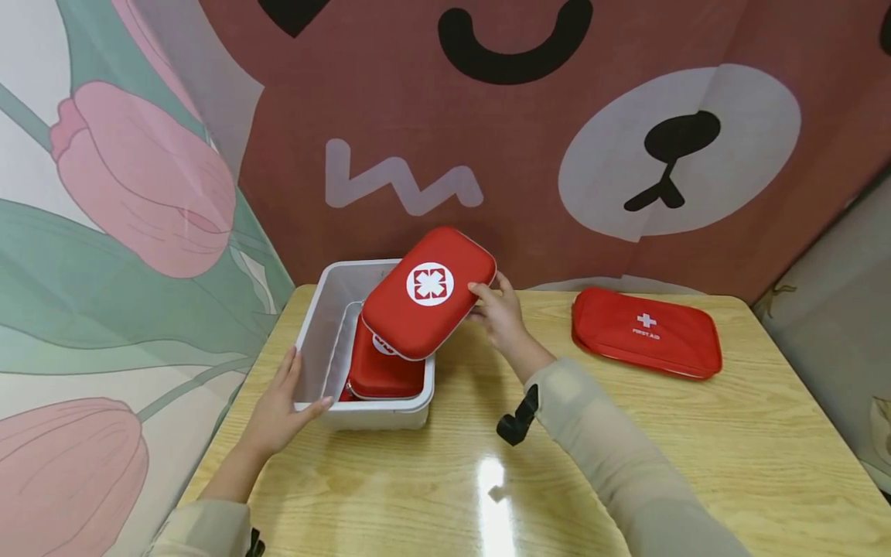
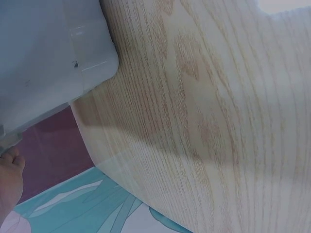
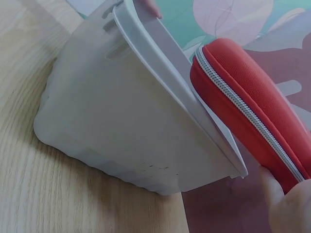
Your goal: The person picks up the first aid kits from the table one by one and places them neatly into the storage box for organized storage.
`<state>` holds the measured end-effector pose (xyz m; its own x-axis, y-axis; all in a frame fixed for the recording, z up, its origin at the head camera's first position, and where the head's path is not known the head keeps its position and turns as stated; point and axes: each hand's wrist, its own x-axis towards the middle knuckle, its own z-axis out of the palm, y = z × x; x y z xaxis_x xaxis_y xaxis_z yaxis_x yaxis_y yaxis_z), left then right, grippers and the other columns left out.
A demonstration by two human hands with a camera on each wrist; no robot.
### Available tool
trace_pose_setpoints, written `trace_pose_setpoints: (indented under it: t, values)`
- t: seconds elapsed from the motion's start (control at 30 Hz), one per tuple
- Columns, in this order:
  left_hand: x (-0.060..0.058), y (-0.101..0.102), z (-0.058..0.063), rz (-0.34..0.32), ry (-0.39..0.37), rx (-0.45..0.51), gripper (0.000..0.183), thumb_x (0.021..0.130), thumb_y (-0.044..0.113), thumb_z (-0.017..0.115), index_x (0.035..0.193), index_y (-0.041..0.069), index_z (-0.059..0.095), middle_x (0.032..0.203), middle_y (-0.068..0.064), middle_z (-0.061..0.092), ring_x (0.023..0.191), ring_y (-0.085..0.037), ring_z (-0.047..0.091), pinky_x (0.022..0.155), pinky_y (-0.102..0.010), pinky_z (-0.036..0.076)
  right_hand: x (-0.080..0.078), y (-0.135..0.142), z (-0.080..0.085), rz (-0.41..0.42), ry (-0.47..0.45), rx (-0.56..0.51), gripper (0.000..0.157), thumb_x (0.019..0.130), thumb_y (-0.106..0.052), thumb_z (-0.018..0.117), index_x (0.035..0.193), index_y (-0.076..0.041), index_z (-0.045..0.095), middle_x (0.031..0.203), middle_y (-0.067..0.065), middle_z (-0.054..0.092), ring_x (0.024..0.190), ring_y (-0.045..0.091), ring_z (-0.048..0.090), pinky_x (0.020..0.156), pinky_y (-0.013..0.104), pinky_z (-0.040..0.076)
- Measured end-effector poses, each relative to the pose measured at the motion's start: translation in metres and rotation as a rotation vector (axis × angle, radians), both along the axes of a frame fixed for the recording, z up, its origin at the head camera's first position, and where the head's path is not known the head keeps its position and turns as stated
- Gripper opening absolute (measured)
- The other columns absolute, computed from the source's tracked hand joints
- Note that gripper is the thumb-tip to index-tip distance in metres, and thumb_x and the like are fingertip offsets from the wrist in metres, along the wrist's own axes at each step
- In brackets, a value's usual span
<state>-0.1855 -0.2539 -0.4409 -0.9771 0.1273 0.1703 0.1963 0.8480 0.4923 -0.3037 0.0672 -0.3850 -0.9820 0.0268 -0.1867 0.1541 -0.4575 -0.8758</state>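
Observation:
My right hand (image 1: 503, 313) grips one end of a red zippered first aid case (image 1: 390, 305), thumb on its top face. Marked with a white round emblem, the case is tilted over the right side of a light grey plastic bin (image 1: 429, 387). Its zipper side shows in the right wrist view, above the bin's rim (image 3: 160, 73). A second red case (image 1: 390, 377) with a similar emblem lies inside the bin, partly hidden by the first. My left hand (image 1: 281, 410) holds the bin's near left corner, thumb over the rim; only a bit of that hand (image 2: 9, 179) shows in the left wrist view.
A flat red pouch (image 1: 647, 333) printed with a white cross and FIRST AID lies on the wooden table (image 1: 557, 464) at the right. Behind the table hangs a curtain with a bear print (image 1: 515, 155), and a tulip-print cloth (image 1: 139, 232) is at the left.

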Motion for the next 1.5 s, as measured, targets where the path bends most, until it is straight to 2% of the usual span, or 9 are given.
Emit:
trace_pose_setpoints:
  t: [0.17,0.4,0.7,1.07,1.33,1.5]
  values:
    - [0.000,-0.001,-0.001,0.003,-0.008,0.000,0.090,0.077,0.043,0.059,0.138,0.001,0.008,0.144,-0.011,0.002,0.122,-0.041,0.019,0.088,-0.057,0.025,-0.002,-0.006,-0.001,0.040,0.017,0.022,0.059,0.080,-0.004,0.056,0.132,-0.013,0.030,0.097,0.020,0.050,0.050,0.021,0.056,0.054,0.032,0.049]
    - [0.000,-0.002,-0.001,0.008,-0.006,-0.002,0.089,0.077,0.043,0.059,0.138,0.002,0.008,0.144,-0.011,0.002,0.122,-0.041,0.019,0.088,-0.057,0.026,-0.003,-0.018,0.000,0.101,0.018,0.051,0.066,0.078,-0.004,0.057,0.135,-0.014,0.025,0.095,0.021,0.051,0.050,0.021,0.056,0.054,0.032,0.050]
    - [0.000,-0.004,-0.001,0.013,-0.004,-0.004,0.090,0.076,0.044,0.059,0.138,0.002,0.009,0.144,-0.010,0.001,0.123,-0.040,0.018,0.087,-0.059,0.026,-0.006,-0.030,0.002,0.168,0.063,0.117,0.069,0.077,-0.001,0.058,0.136,-0.012,0.024,0.086,0.012,0.053,0.051,0.018,0.056,0.055,0.032,0.050]
    - [-0.001,-0.002,-0.002,0.011,-0.010,-0.009,0.090,0.077,0.044,0.059,0.137,0.001,0.009,0.144,-0.011,0.002,0.124,-0.039,0.017,0.089,-0.058,0.025,-0.008,-0.039,-0.005,0.258,0.077,0.181,0.069,0.077,0.003,0.057,0.136,-0.012,0.024,0.095,0.015,0.053,0.055,0.017,0.056,0.058,0.033,0.050]
    - [0.001,0.000,-0.001,0.008,-0.008,-0.005,0.089,0.077,0.044,0.059,0.137,0.000,0.010,0.143,-0.011,0.003,0.123,-0.040,0.018,0.088,-0.058,0.026,-0.010,-0.041,-0.007,0.310,0.086,0.237,0.067,0.077,0.000,0.059,0.135,-0.013,0.027,0.108,0.018,0.052,0.060,0.019,0.057,0.063,0.036,0.050]
    - [0.000,0.000,0.000,0.011,-0.011,-0.005,0.089,0.076,0.044,0.058,0.137,0.000,0.010,0.143,-0.013,0.004,0.123,-0.040,0.018,0.088,-0.059,0.026,-0.010,-0.045,-0.005,0.361,0.085,0.298,0.068,0.078,-0.002,0.060,0.135,-0.015,0.027,0.108,0.017,0.052,0.063,0.020,0.057,0.066,0.037,0.049]
